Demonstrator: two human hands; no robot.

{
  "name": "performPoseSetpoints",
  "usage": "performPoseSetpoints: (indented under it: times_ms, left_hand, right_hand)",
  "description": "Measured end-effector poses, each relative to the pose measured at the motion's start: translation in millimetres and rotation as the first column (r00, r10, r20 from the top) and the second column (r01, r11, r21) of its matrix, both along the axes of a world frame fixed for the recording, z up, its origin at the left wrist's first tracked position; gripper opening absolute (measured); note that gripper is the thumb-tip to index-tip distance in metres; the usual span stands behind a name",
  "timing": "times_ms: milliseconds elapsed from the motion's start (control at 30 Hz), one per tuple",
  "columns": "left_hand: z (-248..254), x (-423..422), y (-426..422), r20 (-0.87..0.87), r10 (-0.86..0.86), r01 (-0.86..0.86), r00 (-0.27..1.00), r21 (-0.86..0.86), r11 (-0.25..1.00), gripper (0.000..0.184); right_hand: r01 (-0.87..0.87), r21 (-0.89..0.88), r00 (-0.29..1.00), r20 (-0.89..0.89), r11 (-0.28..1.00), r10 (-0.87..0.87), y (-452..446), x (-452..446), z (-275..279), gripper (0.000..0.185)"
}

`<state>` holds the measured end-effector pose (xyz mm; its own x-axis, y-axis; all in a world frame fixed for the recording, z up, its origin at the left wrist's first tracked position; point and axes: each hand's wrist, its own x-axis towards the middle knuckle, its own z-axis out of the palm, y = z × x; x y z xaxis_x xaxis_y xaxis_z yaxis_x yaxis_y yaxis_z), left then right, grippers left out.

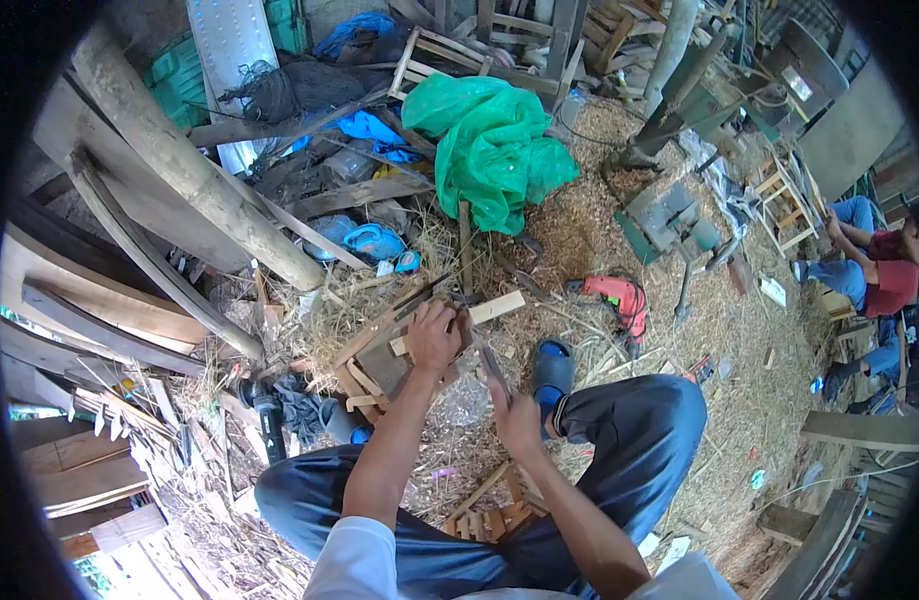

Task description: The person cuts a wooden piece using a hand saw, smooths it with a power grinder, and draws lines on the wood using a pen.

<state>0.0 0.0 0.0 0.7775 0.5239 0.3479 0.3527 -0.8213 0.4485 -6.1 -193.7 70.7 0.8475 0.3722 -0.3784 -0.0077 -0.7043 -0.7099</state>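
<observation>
My left hand [436, 338] is closed over a pale wooden strip [498, 306], pressing it down on a small low wooden bench [385, 368]. The strip's far end sticks out to the right of my fingers. Closed round the lower end of a flat, narrow hand tool [494, 372] is my right hand [520, 424]. The tool points up toward the strip's right part; whether it touches the wood I cannot tell, nor its exact kind. My feet, in grey clogs [553, 368], stand on either side of the bench.
A red power drill [620, 300] lies on the shavings to the right. Beyond are a green plastic sheet [495, 150] and a metal machine [670, 222]. Curved boards [100, 290] lean at left. Another person [880, 270] sits at far right beside a wooden frame [783, 205].
</observation>
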Motion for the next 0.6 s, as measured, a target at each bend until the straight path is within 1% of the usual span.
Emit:
performPoseSetpoints:
  times_ms: [33,67,100,167,200,233,300,400,433,500,567,600]
  left_hand:
    - [-1,-1,3,0.060,-0.022,0.020,0.998,0.031,0.999,0.012]
    - [-3,-2,7,0.117,-0.043,0.035,0.992,0.066,0.997,0.015]
    - [1,2,-19,0.128,-0.020,0.022,0.992,-0.013,1.000,0.015]
    - [4,-4,-11,0.148,-0.028,0.024,0.989,0.031,0.999,0.015]
    - [5,-5,-9,0.126,-0.024,0.021,0.992,0.025,0.999,0.014]
    - [5,-7,-10,0.122,-0.026,0.023,0.992,0.023,0.999,0.014]
    - [2,-4,-6,0.080,-0.007,0.006,0.997,0.007,1.000,0.014]
    - [3,-3,-3,0.083,-0.024,0.024,0.996,0.004,1.000,0.013]
    - [2,-2,-2,0.090,-0.012,0.012,0.996,0.006,1.000,0.013]
    - [1,-2,-1,0.123,-0.013,0.011,0.992,0.020,1.000,0.013]
    - [-1,-2,-1,0.124,-0.008,0.006,0.992,0.011,1.000,0.012]
    - [-3,-4,-2,0.122,-0.008,0.009,0.992,-0.007,1.000,0.011]
  right_hand:
    - [0.019,0.074,1.000,-0.024,0.997,-0.018,-18,-18,5,0.074]
    - [0.037,0.149,0.998,-0.053,0.988,-0.030,-26,-27,10,0.075]
    - [0.023,0.070,0.999,-0.042,0.997,-0.020,-43,-23,23,0.075]
    - [0.020,-0.102,0.998,-0.056,0.995,-0.026,-29,-30,3,0.076]
    - [0.023,-0.048,0.996,-0.080,0.999,-0.026,-5,-14,15,0.077]
    - [0.024,-0.049,0.996,-0.084,0.998,-0.028,11,-3,14,0.077]
    - [0.044,-0.020,0.999,-0.020,0.999,-0.044,35,14,4,0.077]
    - [0.016,-0.010,1.000,0.009,1.000,-0.015,23,20,1,0.074]
    - [0.004,-0.009,1.000,0.016,1.000,-0.004,22,25,12,0.074]
    - [-0.040,0.070,0.999,-0.009,0.997,0.040,15,32,34,0.065]
    - [-0.038,0.086,0.999,-0.011,0.996,0.040,13,40,34,0.064]
    - [-0.044,0.058,0.999,0.007,0.997,0.044,15,45,38,0.065]
